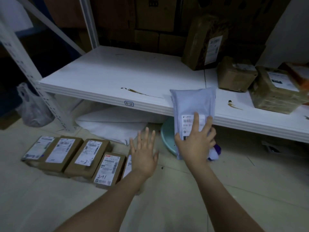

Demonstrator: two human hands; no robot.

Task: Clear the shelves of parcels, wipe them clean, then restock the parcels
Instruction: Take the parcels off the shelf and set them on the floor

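now | my right hand (194, 144) grips the grey mailer bag (192, 102) at shelf (107, 76) edge | left hand (143, 156) spread, empty | floor cartons (66, 154) cleared, shelved boxes (235, 77) remain, stains (138, 92) unwiped

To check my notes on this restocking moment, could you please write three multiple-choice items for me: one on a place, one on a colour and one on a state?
1. Where does the row of boxes lie?
A) on a trolley
B) on the floor
C) in a crate

2. What colour is the mailer in the right hand?
A) red
B) pale blue-grey
C) black

3. How is the left hand?
A) gripping a box
B) pinching a cloth
C) open, holding nothing

Answers:
1 B: the boxes sit side by side on the floor tiles.
2 B: pale blue-grey plastic shows above the hand that holds it.
3 C: its fingers are straight and spread, with nothing in them.
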